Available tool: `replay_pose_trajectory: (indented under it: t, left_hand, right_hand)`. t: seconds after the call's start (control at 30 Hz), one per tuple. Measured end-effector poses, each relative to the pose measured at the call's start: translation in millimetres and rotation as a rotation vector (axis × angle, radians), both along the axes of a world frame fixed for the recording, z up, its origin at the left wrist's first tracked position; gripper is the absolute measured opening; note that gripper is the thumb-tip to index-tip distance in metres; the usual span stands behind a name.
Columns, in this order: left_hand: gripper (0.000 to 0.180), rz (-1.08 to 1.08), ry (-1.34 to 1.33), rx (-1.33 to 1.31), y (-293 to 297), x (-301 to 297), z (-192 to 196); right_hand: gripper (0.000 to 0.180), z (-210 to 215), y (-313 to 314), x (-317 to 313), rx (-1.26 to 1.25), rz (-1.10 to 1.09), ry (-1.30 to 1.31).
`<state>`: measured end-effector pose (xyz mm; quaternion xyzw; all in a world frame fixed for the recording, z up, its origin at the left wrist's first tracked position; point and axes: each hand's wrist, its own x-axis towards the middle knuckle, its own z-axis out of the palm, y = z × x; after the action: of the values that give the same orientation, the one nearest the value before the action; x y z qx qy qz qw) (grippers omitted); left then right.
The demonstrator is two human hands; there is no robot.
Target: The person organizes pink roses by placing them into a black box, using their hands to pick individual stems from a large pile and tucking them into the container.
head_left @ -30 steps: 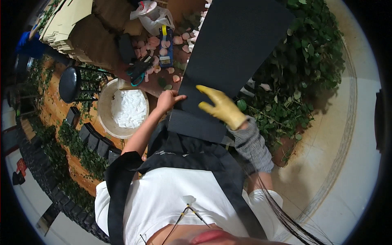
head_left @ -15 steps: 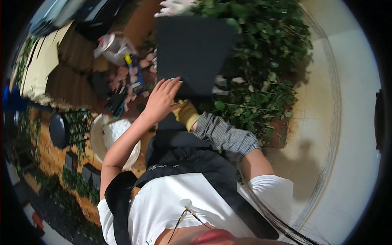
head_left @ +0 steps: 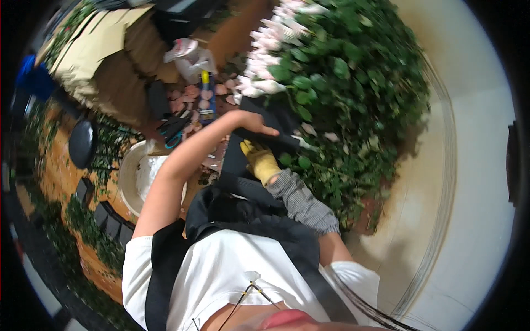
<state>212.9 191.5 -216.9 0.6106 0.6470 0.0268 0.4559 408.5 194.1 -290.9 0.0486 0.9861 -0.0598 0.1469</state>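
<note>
— What does my feed give you for the left hand?
— I see the left hand (head_left: 249,121) bent over the raised part of the black sheet (head_left: 236,165); its thumb lies along the near side and the other fingers go mostly out of my sight behind; I read that as grasping the sheet

— And the right?
— The right hand (head_left: 260,161) wears a yellow glove, with a grey ribbed sleeve (head_left: 303,198) above it; it sits on the sheet just below the left, fingers toward the upper left and slightly bent; I cannot tell from here whether they clench the sheet or merely rest on it

— Where is the sheet itself?
— Right in front of the black apron (head_left: 221,212), under both hands, with its nearer end close to the cloth; leafy stems (head_left: 348,105) crowd its right side, and pale pink roses (head_left: 268,49) lie beyond its far end

— Anything to the left?
— Plenty; loose petals (head_left: 190,94), scissors with teal handles (head_left: 174,139), a white plastic bag (head_left: 193,60) and a stack of cardboard (head_left: 96,58); nearer me, a round basin (head_left: 126,190) of white pieces (head_left: 148,174), partly covered by the left forearm, and a black stool (head_left: 81,144) beside it
</note>
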Motion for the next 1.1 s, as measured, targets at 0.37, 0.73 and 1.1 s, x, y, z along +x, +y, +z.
replay_pose_trajectory:
  t: [0.37, 0.73, 1.1]
  left_hand:
    - [0.039, 1.165, 0.653, 0.784, -197.2, -179.5, -1.1]
    - [0.054, 1.202, 0.973, 0.276, -140.4, -223.8, -47.1]
    - [0.098, 1.717, 0.583, 0.653, -226.6, -158.4, -152.9]
  right_hand:
    - [0.09, 25.8, -6.9, -5.2, 0.038, 0.06, -0.037]
    - [0.09, 31.9, -6.9, -14.1, 0.034, 0.008, -0.189]
    - [0.093, 30.0, -8.1, -11.2, 0.021, 0.017, -0.095]
